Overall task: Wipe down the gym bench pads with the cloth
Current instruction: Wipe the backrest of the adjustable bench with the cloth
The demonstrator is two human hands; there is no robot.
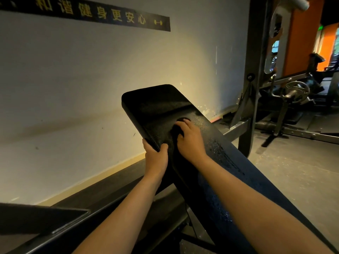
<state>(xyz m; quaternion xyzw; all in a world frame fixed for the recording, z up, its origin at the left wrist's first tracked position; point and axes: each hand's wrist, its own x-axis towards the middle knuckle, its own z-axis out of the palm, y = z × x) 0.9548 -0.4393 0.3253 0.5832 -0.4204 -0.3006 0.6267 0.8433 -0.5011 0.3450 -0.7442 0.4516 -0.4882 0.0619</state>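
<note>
Right hand (189, 139) clutches the cloth (176, 129) on the bench pad (156, 105), which runs 5 to 11 o'clock; left hand (156, 155) grips its edge at 8 o'clock.

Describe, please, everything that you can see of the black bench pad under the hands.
The bench pad is long and black, with rounded corners at its far end and a grained, vinyl-like cover. It seems to rise toward the pale wall. Wet, shiny patches show near its middle and along the nearer part. The left hand grips its left edge, thumb on top. The right hand presses a dark cloth on its top.
</note>
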